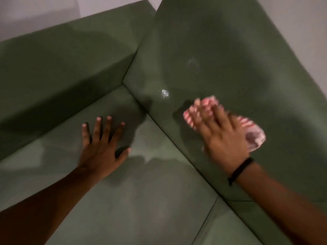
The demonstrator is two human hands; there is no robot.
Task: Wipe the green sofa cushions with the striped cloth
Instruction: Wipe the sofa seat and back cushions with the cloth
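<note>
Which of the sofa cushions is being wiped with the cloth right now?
The upright back cushion on the right: the right hand presses the striped cloth against it. The left hand lies flat and empty on the seat cushion.

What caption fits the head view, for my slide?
Right hand presses cloth to sofa back; left hand flat on seat.

Right hand [223,137] presses striped cloth [254,137] on back cushion [230,59]; left hand [100,149] flat on seat cushion [150,191].
</note>
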